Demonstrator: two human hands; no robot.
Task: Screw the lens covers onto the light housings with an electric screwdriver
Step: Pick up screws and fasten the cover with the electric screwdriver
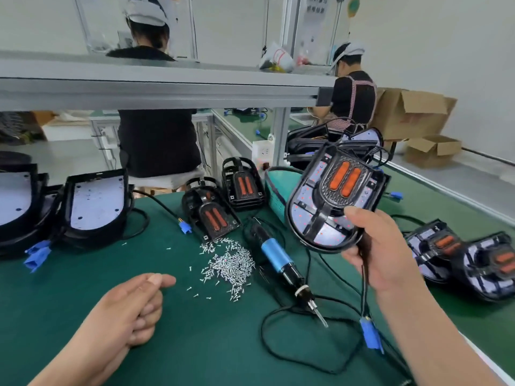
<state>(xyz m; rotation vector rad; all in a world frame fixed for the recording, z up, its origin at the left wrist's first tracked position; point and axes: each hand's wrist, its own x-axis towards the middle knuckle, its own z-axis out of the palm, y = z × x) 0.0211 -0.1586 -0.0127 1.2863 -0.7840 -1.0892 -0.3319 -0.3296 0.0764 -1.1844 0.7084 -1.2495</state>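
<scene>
Black glossy plastic filled my right hand (379,252) — I gripped the rounded light housing (315,218) by its lower rim, raised above the green mat (195,344), the ribbed lens cover (338,179) seated on it. My left hand (131,310) lay curled near the small silvery screws (231,263); whether it hid one, I could not tell. Better to set the housing flat, then bring the electric screwdriver (278,257) square to each hole.

The bench top (195,344) is matt green, the loose screws (231,263) bright metal, the light housing (334,196) at two o'clock glossy black plastic with orange inserts, the electric screwdriver (276,254) satin blue-sleeved, and the boxes (412,112) plain brown cardboard.
</scene>
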